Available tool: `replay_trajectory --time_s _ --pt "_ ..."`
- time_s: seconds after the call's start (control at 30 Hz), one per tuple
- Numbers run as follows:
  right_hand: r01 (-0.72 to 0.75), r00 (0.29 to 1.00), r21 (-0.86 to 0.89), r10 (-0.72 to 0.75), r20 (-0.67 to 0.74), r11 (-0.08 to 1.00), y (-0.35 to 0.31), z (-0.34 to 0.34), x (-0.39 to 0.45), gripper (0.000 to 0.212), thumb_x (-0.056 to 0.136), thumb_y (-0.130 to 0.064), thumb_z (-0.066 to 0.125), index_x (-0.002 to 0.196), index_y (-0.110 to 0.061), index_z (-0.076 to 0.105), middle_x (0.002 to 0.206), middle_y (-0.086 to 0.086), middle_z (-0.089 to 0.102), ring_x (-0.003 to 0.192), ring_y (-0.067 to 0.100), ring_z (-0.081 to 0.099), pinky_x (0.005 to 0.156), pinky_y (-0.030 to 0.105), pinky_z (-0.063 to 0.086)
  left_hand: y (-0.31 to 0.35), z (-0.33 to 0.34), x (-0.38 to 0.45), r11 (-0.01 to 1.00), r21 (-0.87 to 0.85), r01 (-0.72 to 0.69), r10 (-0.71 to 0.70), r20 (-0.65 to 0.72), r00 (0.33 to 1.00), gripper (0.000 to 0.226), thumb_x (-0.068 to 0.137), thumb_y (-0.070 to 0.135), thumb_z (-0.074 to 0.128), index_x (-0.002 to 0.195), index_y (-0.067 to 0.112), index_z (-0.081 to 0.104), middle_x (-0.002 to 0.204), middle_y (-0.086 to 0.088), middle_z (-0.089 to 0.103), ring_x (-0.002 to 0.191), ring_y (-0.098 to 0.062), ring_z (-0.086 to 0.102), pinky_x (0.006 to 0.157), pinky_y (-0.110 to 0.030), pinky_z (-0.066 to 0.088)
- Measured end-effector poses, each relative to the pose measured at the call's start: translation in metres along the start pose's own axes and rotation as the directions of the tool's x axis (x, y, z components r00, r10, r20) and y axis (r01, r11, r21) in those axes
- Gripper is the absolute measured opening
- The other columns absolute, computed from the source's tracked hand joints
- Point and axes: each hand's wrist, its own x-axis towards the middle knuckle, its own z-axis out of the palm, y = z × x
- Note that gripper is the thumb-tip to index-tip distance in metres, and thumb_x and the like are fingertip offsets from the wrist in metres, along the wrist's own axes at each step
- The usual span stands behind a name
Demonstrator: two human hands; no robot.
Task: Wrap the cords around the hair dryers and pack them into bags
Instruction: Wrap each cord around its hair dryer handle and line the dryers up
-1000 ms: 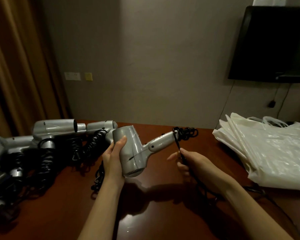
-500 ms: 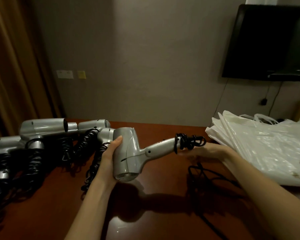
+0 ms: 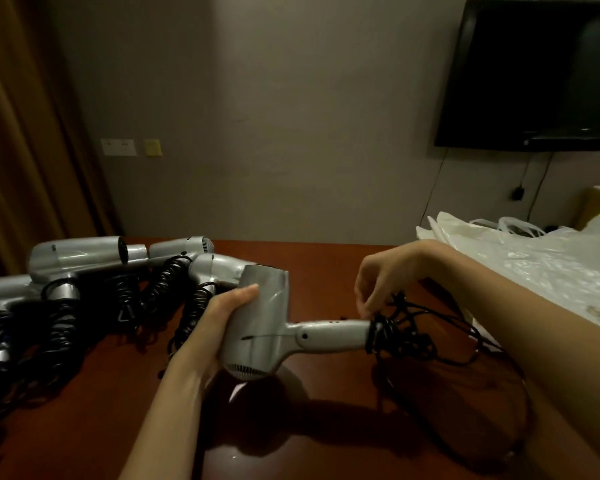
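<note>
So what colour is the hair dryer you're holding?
Silver-grey hair dryer, seen best from the head view.

The hair dryer [image 3: 260,323] has a smooth silver plastic shell with a soft satin sheen and a finely slotted grille at its near end. Its cord [image 3: 400,336] looks like thin black rubbery plastic, matt, bunched at the handle's end. The other hair dryers [image 3: 84,256] have the same silvery, lightly glossy plastic, with thick coiled black cords [image 3: 163,282] that look dull and ribbed. The desk [image 3: 326,427] is reddish-brown wood with a polished, glossy finish that gives small reflections. The bags [image 3: 541,261] are thin, translucent whitish plastic film, crinkled and shiny. The curtain [image 3: 25,133] is matt, brownish cloth in soft folds. The wall [image 3: 291,116] looks flat and matt.
</note>
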Motion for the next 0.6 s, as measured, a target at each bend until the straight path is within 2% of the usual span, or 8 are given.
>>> replay_trajectory --time_s 0.07,0.13,0.2,0.27,0.37,0.43,0.5,0.6 --pt "-0.021 0.999 -0.134 0.016 -0.039 0.991 -0.003 0.002 0.002 0.007 0.084 -0.028 0.071 0.077 -0.025 0.072 0.075 -0.006 0.065 0.073 0.011 0.058 0.072 0.030 0.048 -0.001 0.005 0.000 0.999 0.043 0.007 -0.007 0.018 1.000 0.038 0.061 0.036 0.072 0.086 0.008 0.068 0.079 -0.013 0.068 0.066 -0.023 0.064 0.067 -0.036 0.050" --pt "-0.026 0.988 -0.227 -0.009 -0.151 0.973 -0.008 0.006 0.003 0.008 0.083 -0.030 0.073 0.079 -0.024 0.071 0.071 -0.010 0.064 0.068 0.006 0.060 0.067 0.024 0.049 -0.001 0.005 0.004 0.998 0.061 -0.012 0.011 0.014 1.000 0.045 0.056 0.039 0.080 0.087 0.008 0.068 0.080 -0.014 0.068 0.067 -0.023 0.065 0.065 -0.035 0.051" --pt "-0.051 0.958 -0.391 -0.065 -0.278 0.919 -0.013 0.011 0.003 0.017 0.083 -0.034 0.073 0.084 -0.017 0.073 0.069 -0.012 0.060 0.067 0.007 0.060 0.060 0.020 0.048 -0.001 0.004 0.008 0.997 0.067 -0.038 0.037 0.011 0.999 0.046 0.054 0.039 0.079 0.087 0.008 0.069 0.080 -0.013 0.069 0.065 -0.021 0.066 0.059 -0.031 0.054" --pt "-0.155 0.902 -0.517 -0.093 -0.421 0.842 -0.016 0.015 0.004 0.026 0.082 -0.043 0.071 0.078 -0.017 0.068 0.065 -0.011 0.052 0.067 0.014 0.055 0.054 0.023 0.040 -0.005 0.008 0.010 0.999 0.039 -0.030 0.030 0.007 1.000 0.037 0.062 0.032 0.078 0.088 0.009 0.068 0.080 -0.012 0.068 0.064 -0.019 0.066 0.057 -0.029 0.055" --pt "-0.206 0.857 -0.452 -0.063 -0.511 0.868 -0.013 0.016 0.003 0.031 0.083 -0.044 0.070 0.080 -0.013 0.068 0.067 -0.008 0.052 0.069 0.016 0.052 0.057 0.025 0.039 -0.007 0.018 0.007 0.999 0.043 -0.030 0.030 0.019 0.999 0.035 0.069 0.038 0.070 0.090 0.011 0.067 0.078 -0.008 0.068 0.065 -0.018 0.064 0.059 -0.030 0.053" --pt "-0.124 0.861 -0.335 -0.067 -0.504 0.934 -0.015 0.016 0.004 0.027 0.089 -0.035 0.066 0.087 -0.008 0.070 0.078 -0.001 0.062 0.074 0.016 0.058 0.063 0.027 0.047 -0.007 0.018 0.008 0.990 0.099 -0.099 0.097 0.024 0.995 0.031 0.072 0.036 0.074 0.090 0.013 0.067 0.075 -0.004 0.068 0.064 -0.015 0.065 0.055 -0.028 0.053" --pt "-0.066 0.887 -0.229 -0.049 -0.460 0.971 -0.020 0.017 0.002 0.016 0.092 -0.019 0.060 0.103 -0.009 0.067 0.096 -0.001 0.065 0.083 0.013 0.062 0.075 0.030 0.054 -0.007 0.017 0.009 0.980 0.135 -0.143 0.141 0.025 0.990 0.030 0.071 0.041 0.068 0.089 0.017 0.067 0.074 -0.002 0.069 0.064 -0.013 0.065 0.054 -0.025 0.052" --pt "-0.039 0.923 -0.196 -0.040 -0.382 0.980 -0.024 0.017 -0.004 0.026 0.087 -0.005 0.059 0.111 -0.016 0.056 0.092 -0.011 0.055 0.077 0.005 0.054 0.065 0.021 0.049 -0.013 0.018 0.012 0.971 0.179 -0.157 0.149 0.054 0.987 0.034 0.064 0.053 0.069 0.087 0.028 0.071 0.077 0.002 0.069 0.069 -0.012 0.066 0.060 -0.028 0.052"
